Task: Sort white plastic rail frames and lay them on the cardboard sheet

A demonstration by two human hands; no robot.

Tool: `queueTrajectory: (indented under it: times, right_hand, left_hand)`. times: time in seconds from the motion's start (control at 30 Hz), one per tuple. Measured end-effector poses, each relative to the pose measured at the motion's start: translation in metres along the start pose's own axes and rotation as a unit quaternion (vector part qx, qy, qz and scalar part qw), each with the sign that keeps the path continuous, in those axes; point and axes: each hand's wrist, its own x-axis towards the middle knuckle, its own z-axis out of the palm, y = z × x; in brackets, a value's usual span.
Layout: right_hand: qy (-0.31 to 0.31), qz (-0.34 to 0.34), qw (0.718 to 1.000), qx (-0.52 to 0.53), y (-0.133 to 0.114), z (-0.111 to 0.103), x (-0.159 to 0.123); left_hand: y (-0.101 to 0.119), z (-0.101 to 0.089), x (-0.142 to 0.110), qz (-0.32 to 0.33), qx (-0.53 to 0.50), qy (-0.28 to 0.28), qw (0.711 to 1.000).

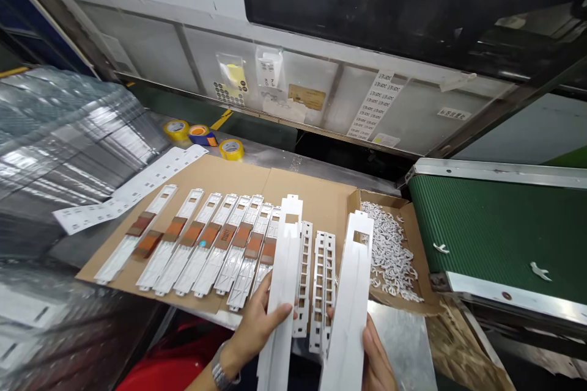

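My left hand grips a long white plastic strip near its lower half, the strip pointing away from me. My right hand holds a second long white plastic strip from underneath, beside the first. Between the two held strips, two white slotted strips lie on the cardboard sheet. Left of them a row of several white strips with brown patches is laid out side by side on the cardboard.
A cardboard box of small white plastic scraps sits to the right. A green conveyor belt runs at far right. Three tape rolls rest at the back. Stacks of clear plastic trays fill the left.
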Motion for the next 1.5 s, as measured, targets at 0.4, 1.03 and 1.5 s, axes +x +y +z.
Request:
queueTrajectory:
  times: [0.4, 1.03, 1.5]
  right_hand:
    - [-0.005, 0.023, 0.997, -0.071, 0.005, 0.017, 0.002]
    - [-0.039, 0.018, 0.996, -0.084, 0.024, 0.033, 0.000]
    - [-0.087, 0.054, 0.993, -0.062, 0.022, 0.033, -0.003]
  left_hand:
    - [0.027, 0.006, -0.029, -0.010, -0.070, -0.012, 0.997]
    - [0.033, 0.008, -0.042, -0.053, -0.065, 0.022, 0.996]
    - [0.035, 0.011, -0.048, -0.043, -0.065, 0.021, 0.997]
